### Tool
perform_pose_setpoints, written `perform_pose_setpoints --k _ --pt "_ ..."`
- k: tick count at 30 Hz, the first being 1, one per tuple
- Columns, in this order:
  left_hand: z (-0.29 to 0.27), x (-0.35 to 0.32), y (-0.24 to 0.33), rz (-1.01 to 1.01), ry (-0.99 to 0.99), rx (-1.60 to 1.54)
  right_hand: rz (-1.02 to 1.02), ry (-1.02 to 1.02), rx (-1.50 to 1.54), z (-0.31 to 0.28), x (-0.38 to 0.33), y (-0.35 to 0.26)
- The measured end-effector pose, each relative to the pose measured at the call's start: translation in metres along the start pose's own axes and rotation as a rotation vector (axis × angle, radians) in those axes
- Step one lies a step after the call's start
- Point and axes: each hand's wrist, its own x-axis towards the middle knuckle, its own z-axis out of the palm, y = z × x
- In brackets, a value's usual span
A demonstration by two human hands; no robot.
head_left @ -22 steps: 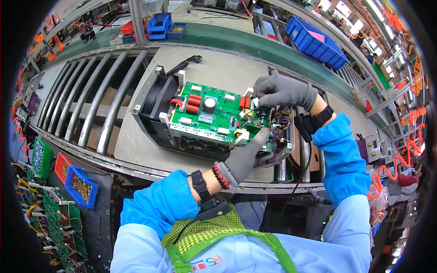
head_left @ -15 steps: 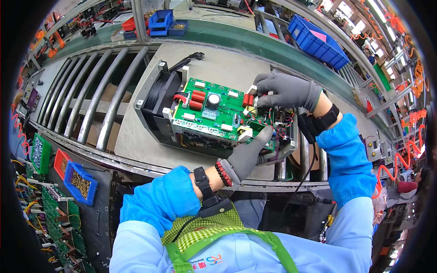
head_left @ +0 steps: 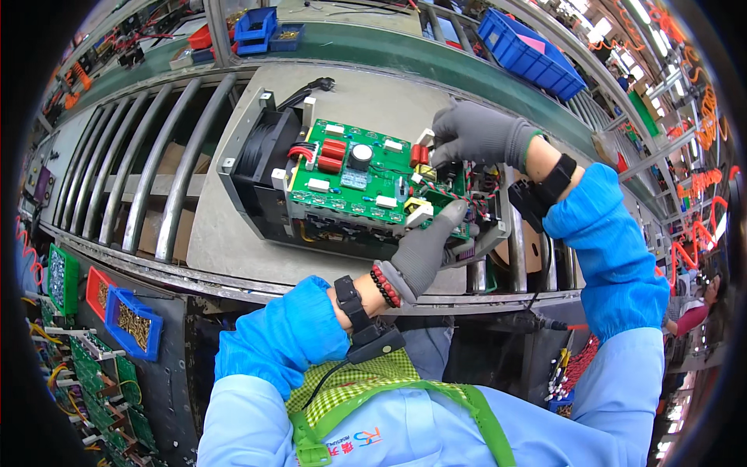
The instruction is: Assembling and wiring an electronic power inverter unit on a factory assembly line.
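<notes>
A power unit with a black housing lies on the work surface, a green circuit board on its top. White blocks, red capacitors and a round silver-topped capacitor stand on this board. My left hand, in a grey glove, grips the board's near right corner. Its thumb rests on top, beside a yellow-and-white part; the other fingers are partly hidden below. My gloved right hand is at the far right edge with curled fingers, close to red capacitors and wires. Its fingertips are hidden.
Metal rollers run to the left of the unit. Trays of screws sit at the lower left, near stacked green boards. Beyond a green belt stands a big blue crate. A black plug cable lies behind the unit.
The whole scene has shifted slightly up and left in the picture. Both hands stay at the right end of the board, with the right fingers slightly repositioned.
</notes>
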Motion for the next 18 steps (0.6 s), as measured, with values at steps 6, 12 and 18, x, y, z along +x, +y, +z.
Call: perform_pose_setpoints --k 6,12,18 --pt "-0.018 -0.011 0.002 0.850 0.028 1.523 -0.034 0.081 -0.166 -0.009 -0.010 -0.018" --pt "-0.040 0.000 0.011 0.416 -0.160 0.563 0.221 0.791 -0.246 -0.113 -0.255 0.032" --pt "-0.057 -0.003 0.022 0.493 -0.168 0.737 0.825 0.504 -0.576 0.033 -0.595 0.052"
